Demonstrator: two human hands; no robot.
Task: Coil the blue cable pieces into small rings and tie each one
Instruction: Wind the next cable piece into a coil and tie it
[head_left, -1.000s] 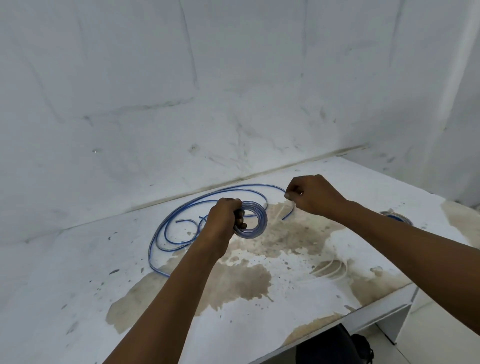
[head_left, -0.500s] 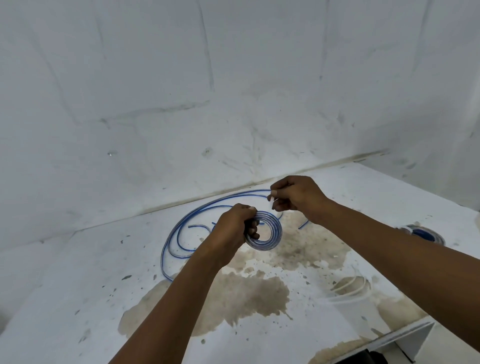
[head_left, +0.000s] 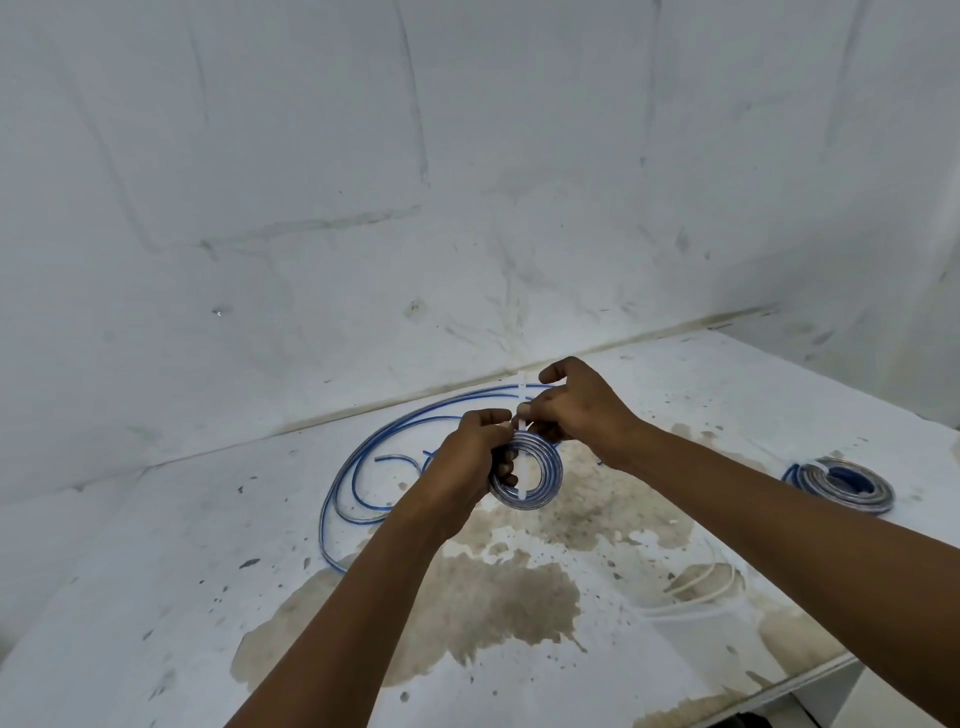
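Note:
My left hand (head_left: 475, 452) grips a small ring of blue cable (head_left: 545, 480) held above the table. A thin white tie (head_left: 522, 415) runs upright across the ring, from its lower edge to above my fingers. My right hand (head_left: 576, 405) pinches the tie just above the ring, touching my left fingertips. Behind my hands a long loose blue cable (head_left: 358, 467) lies in wide loops on the white table (head_left: 156, 597).
A finished coil of blue cable (head_left: 841, 486) lies at the right of the table. Several loose white ties (head_left: 701, 590) rest near the front right edge. Brown stains spread over the table's middle. White walls stand close behind and to the right.
My right hand came in from the right to meet my left hand at the ring. The white tie now stands across the ring, held by my right fingers.

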